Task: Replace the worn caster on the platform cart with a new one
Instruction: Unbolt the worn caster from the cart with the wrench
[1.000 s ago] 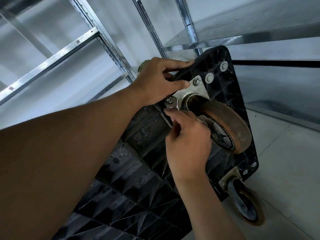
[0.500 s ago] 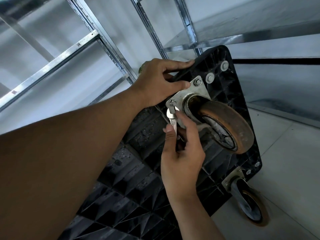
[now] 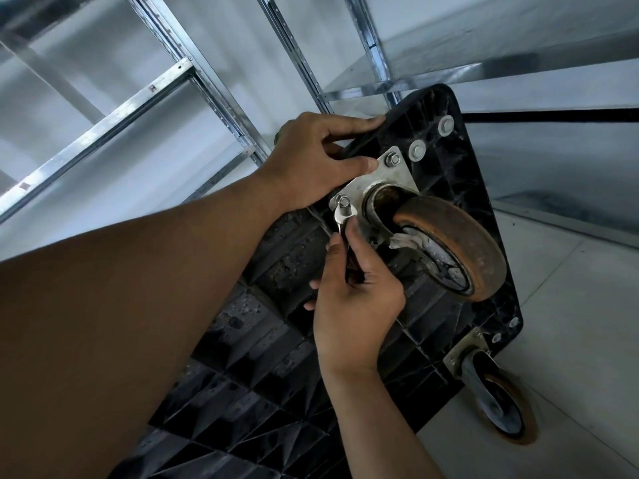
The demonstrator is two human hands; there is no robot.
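Two-handed at the tipped-up platform cart (image 3: 262, 375): clasping its upper edge with the left hand (image 3: 311, 164), thumb against the mounting plate (image 3: 397, 178); pinching a wrench (image 3: 340, 221) in the right hand (image 3: 356, 305), head seated on the plate's lower bolt (image 3: 343, 202). Just beside, bolted near the cart's top corner, the worn caster (image 3: 453, 243).

bare to the frame's edge: a person's left hand (image 3: 311, 160) and broad left forearm (image 3: 138, 305), left of the worn caster (image 3: 449, 247), and the right hand (image 3: 356, 299) and narrower right forearm (image 3: 373, 426) below it. both arms show uncovered, fingernails cut short.
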